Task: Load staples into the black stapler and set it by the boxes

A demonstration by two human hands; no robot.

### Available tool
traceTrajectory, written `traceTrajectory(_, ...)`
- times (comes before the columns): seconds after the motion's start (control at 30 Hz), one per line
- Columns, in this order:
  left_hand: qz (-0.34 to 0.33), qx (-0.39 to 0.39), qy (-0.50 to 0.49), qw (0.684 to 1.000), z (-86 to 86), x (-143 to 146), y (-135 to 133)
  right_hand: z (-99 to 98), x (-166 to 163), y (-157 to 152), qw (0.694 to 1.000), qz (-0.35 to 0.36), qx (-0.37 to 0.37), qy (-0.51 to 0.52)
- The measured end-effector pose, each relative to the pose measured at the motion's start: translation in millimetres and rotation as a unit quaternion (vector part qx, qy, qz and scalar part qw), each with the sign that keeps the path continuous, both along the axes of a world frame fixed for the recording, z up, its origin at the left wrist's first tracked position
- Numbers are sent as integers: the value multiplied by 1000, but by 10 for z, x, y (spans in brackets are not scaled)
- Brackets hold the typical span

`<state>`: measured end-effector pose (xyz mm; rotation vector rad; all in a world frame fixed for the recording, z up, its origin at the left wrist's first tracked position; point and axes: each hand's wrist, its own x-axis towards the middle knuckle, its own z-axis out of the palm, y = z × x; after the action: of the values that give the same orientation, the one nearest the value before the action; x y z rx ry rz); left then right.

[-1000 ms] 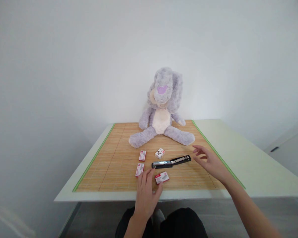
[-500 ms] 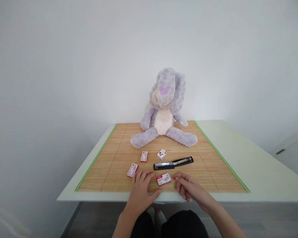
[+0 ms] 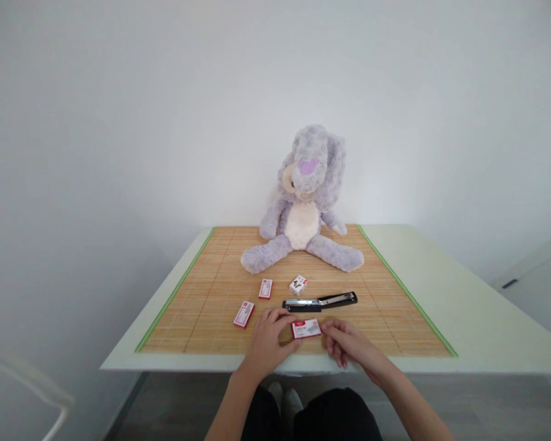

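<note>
A small red and white box lies near the front of the bamboo mat. My left hand touches its left end with thumb and fingers curled around it. My right hand pinches its right end. Just behind the box lies a black stapler, opened out flat. Three more small boxes sit on the mat: one at the left, one further back, and a white one beside the stapler.
A grey plush rabbit sits at the back of the mat against the white wall. The pale table extends to the right of the mat. A white chair edge shows at the lower left.
My right hand came from beside the stapler down to the front box. Both hands closed in on that box. The left box slid further left.
</note>
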<state>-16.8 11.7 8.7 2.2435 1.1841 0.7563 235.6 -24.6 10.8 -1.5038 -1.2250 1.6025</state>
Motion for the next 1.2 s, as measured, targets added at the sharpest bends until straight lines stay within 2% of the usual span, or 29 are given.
traceTrajectory(0.1, 13, -2, -12, 1000, -46, -61, 12, 9, 86, 45, 990, -3, 89, -105)
traceTrajectory(0.2, 18, 3, -18, 1000, -65, -97, 22, 52, 74, 94, 942, 44, 205, -262)
traceTrajectory(0.27, 20, 7, -22, 1000, -71, -108, 30, 94, 21, 125, 915, 86, 229, -320)
traceTrajectory(0.33, 20, 8, -26, 999, -79, -119, 39, 138, -27, 150, 902, 114, 231, -348)
traceTrajectory(0.5, 21, 18, -28, 999, -104, -175, 63, 202, 20, 165, 897, 132, 217, -361)
traceTrajectory(0.63, 30, 29, -16, 999, -104, -209, 68, 179, 124, 154, 901, 126, 191, -369)
traceTrajectory(0.83, 35, 38, -13, 999, -79, -190, 45, 154, 158, 132, 903, 126, 197, -360)
traceTrajectory(1.0, 68, 48, -2, 997, -8, -131, -39, 253, 76, 123, 897, 102, 216, -373)
traceTrajectory(1.2, 46, 59, 6, 997, 58, -82, -90, 330, -190, 270, 896, 69, 247, -363)
